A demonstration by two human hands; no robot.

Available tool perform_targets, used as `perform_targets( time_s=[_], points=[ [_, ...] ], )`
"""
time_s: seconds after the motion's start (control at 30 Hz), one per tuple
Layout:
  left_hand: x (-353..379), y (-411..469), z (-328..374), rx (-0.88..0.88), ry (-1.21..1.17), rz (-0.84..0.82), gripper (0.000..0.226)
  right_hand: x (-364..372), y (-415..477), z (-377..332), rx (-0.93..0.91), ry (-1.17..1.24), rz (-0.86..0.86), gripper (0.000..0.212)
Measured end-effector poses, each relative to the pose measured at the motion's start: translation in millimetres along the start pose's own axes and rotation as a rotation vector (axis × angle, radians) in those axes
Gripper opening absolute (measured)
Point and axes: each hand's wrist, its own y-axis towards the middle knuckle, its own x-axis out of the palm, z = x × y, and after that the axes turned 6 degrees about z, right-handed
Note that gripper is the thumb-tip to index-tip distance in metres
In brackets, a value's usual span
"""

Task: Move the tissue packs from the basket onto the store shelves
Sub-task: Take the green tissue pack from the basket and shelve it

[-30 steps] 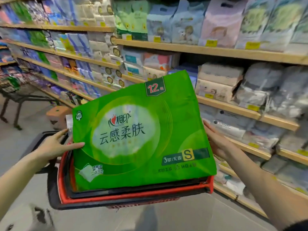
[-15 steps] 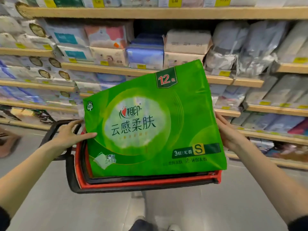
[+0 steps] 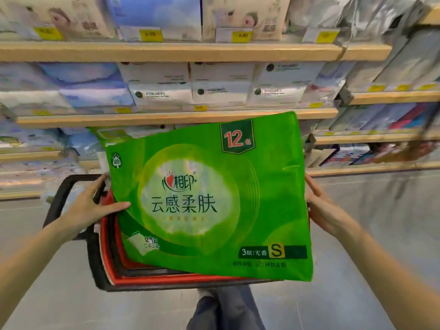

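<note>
A large green plastic tissue pack [image 3: 212, 201], pressed between the left hand [image 3: 89, 208] and right hand [image 3: 320, 208] with flat fingers over a red-and-black basket [image 3: 112, 265], could slip before reaching the wooden shelves [image 3: 166, 52].

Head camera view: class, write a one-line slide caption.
Both hands, left hand and right hand, hold a green tissue pack above a red basket facing stocked shelves.

A large green tissue pack [image 3: 214, 198] is held flat above the red and black basket [image 3: 112, 265], the left hand [image 3: 88, 208] pressing its left edge and the right hand [image 3: 321, 210] its right edge. Beyond the pack, wooden shelves [image 3: 166, 51] carry stacked packs.
</note>
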Motion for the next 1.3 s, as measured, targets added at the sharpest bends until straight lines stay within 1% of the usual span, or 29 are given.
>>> perform_targets(
  time_s=[0.1, 0.17, 0.23, 0.4, 0.53, 0.6, 0.63, 0.7, 0.77, 0.8, 0.87, 0.9, 0.97, 1.07, 1.17, 1.23, 1.3],
  points=[
    [28.7, 37.4, -31.1, -0.013, -0.058, 0.011, 0.095, 2.1, 38.2, 27.8, 0.057, -0.031, -0.002, 0.109],
    [46.2, 60.0, -47.3, -0.011, -0.052, 0.019, 0.089, 2.4, 65.4, 45.2, 0.089, -0.040, -0.004, 0.094],
    [59.3, 86.5, -68.9, -0.029, -0.048, 0.033, 0.087, 2.8, 93.5, 62.8, 0.113, -0.043, -0.002, 0.089],
    [89.3, 145.8, -120.0, -0.063, -0.024, 0.016, 0.095, 3.4, 166.4, 109.9, 0.118, -0.038, 0.002, 0.101],
    [112.3, 189.5, -156.7, -0.077, -0.008, -0.015, 0.107, 5.5, 219.6, 150.5, 0.124, -0.047, 0.022, 0.110],
    [125.4, 212.6, -176.7, -0.080, -0.009, -0.018, 0.100, 4.3, 241.4, 168.9, 0.118, -0.049, 0.027, 0.111],
    [132.4, 221.7, -182.9, -0.068, -0.020, -0.023, 0.102, 3.7, 251.6, 177.3, 0.117, -0.042, 0.026, 0.112],
    [149.2, 237.3, -191.8, -0.058, -0.013, -0.004, 0.114, 1.4, 272.4, 194.1, 0.116, -0.029, 0.021, 0.109],
    [163.9, 251.4, -203.3, -0.057, -0.003, 0.018, 0.114, 0.0, 292.0, 210.9, 0.107, -0.029, 0.005, 0.105],
    [169.6, 258.3, -211.9, -0.054, -0.009, 0.011, 0.115, -0.6, 301.1, 220.0, 0.097, -0.035, -0.001, 0.106],
    [180.8, 273.9, -226.0, -0.047, -0.024, -0.012, 0.123, -2.6, 319.2, 236.1, 0.064, -0.050, 0.003, 0.115],
    [185.0, 282.3, -231.5, -0.033, -0.030, -0.006, 0.119, -4.6, 327.5, 242.3, 0.042, -0.049, 0.010, 0.121],
    [191.4, 298.9, -238.1, 0.027, -0.044, 0.027, 0.102, -9.2, 345.2, 248.9, 0.004, -0.027, 0.017, 0.126],
    [197.4, 317.0, -240.3, 0.106, -0.048, 0.097, 0.082, -9.7, 364.1, 253.6, -0.033, -0.031, -0.005, 0.126],
    [202.9, 322.7, -238.6, 0.139, -0.078, 0.170, 0.083, -7.6, 370.1, 251.6, -0.063, -0.026, 0.002, 0.125],
    [203.3, 324.7, -242.4, 0.131, -0.090, 0.173, 0.085, -6.7, 370.1, 250.9, -0.063, -0.036, -0.004, 0.121],
    [202.1, 324.2, -245.9, 0.117, -0.088, 0.139, 0.089, -6.8, 369.4, 251.4, -0.062, -0.041, -0.021, 0.102]
  ],
)
